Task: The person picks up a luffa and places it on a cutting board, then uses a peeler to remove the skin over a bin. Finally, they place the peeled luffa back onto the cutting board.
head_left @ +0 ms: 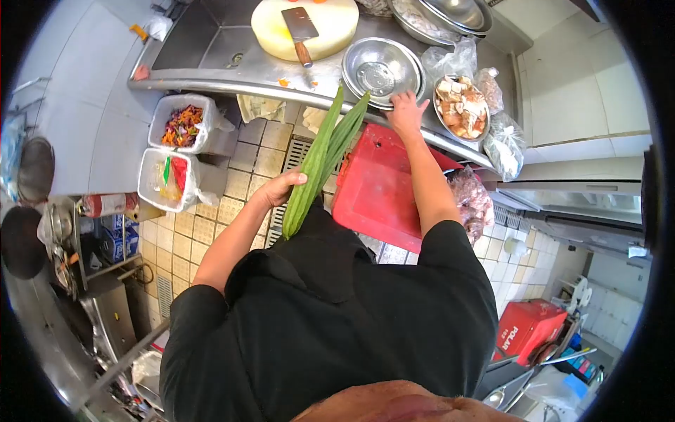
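I had the left hand [285,186] closed around the long green gourds [311,176], thumb across them, holding them slanted at the near side of the counter [211,76]. The right hand [406,111] was open, fingers spread on the near rim of the nested metal bowls [380,65]. A cleaver [301,29] lay on the round board [271,32], far left of the bowls.

1 camera, worn on the head — a wide, round-edged view from above the near side of the counter [325,76], facing steeply down, the counter farther off than the wearer's torso [358,316].
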`<state>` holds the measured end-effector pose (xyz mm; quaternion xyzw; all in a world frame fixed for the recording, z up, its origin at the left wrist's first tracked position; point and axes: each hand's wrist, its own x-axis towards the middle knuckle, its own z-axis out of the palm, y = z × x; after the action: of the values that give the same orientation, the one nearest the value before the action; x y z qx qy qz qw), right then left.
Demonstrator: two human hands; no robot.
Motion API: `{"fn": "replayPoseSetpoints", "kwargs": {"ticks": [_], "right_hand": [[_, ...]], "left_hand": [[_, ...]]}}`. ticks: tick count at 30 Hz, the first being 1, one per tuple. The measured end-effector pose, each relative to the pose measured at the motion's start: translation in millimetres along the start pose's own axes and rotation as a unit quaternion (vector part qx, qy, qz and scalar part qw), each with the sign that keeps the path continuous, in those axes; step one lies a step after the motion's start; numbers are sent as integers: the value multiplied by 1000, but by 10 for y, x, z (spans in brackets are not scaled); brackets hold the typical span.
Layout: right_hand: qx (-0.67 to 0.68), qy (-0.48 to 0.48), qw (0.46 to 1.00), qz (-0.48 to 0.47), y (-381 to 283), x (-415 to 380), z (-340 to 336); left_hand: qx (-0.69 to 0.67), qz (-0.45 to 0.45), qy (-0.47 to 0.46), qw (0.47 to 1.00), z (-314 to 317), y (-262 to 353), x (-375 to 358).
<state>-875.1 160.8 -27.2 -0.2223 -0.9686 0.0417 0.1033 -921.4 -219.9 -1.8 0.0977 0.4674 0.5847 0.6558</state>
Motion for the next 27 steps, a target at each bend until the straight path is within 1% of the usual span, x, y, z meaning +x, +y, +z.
{"fn": "replayPoseSetpoints", "kwargs": {"ticks": [2, 3, 6, 7, 8, 10, 11, 14, 15, 16, 17, 18, 19, 20, 21, 22, 23, 24, 26, 27], "right_hand": [[49, 2, 999, -1, 152, 158, 94], [77, 31, 996, -36, 208, 260, 62], [157, 82, 984, -17, 331, 481, -73], [207, 109, 972, 1, 346, 553, -163], [256, 96, 961, 46, 365, 586, -248], [350, 72, 924, 137, 269, 549, -629], [346, 84, 923, 149, 273, 528, -726], [313, 114, 935, 123, 320, 359, -1059], [315, 133, 931, 130, 269, 258, -1194], [318, 155, 926, 133, 204, 168, -1353], [346, 150, 912, 161, 102, 57, -1518], [324, 162, 915, 178, 135, -69, -1505], [284, 186, 926, 167, 32, -199, -1630], [282, 212, 922, 159, -127, -278, -1758], [326, 215, 901, 186, -161, -380, -1731], [318, 226, 902, 187, -174, -472, -1664], [309, 236, 901, 191, -185, -531, -1590], [294, 223, 910, 191, -245, -582, -1621], [314, 187, 899, 243, -367, -633, -1594], [319, 190, 897, 238, -367, -663, -1488]], "left_hand": [[36, 1, 11, 999, -43, 248, 160], [34, -6, 8, 999, -48, 402, 215], [45, 34, 25, 998, 25, 750, 431], [42, 40, 22, 998, 31, 849, 520], [43, 42, 30, 998, 61, 950, 613], [48, 48, 45, 997, 158, 1172, 818], [65, 50, 56, 995, 145, 1220, 977], [72, 62, 66, 993, 181, 1405, 1390], [59, 64, 53, 995, 161, 1443, 1561], [61, 65, 73, 993, 236, 1525, 1674], [74, 65, 74, 992, 245, 1545, 1848], [91, 69, 77, 990, 213, 1573, 2053], [85, 56, 38, 994, 242, 1677, 2172], [87, 48, 1, 995, 294, 1759, 2263], [157, 88, 85, 980, 252, 1681, 2555], [224, 134, 169, 950, 230, 1668, 2809], [321, 116, 259, 903, 365, 1845, 2742], [382, 55, 326, 863, 448, 1930, 2797], [511, -10, 336, 791, 454, 2018, 2939], [559, -4, 322, 764, 488, 2038, 2917]]}}
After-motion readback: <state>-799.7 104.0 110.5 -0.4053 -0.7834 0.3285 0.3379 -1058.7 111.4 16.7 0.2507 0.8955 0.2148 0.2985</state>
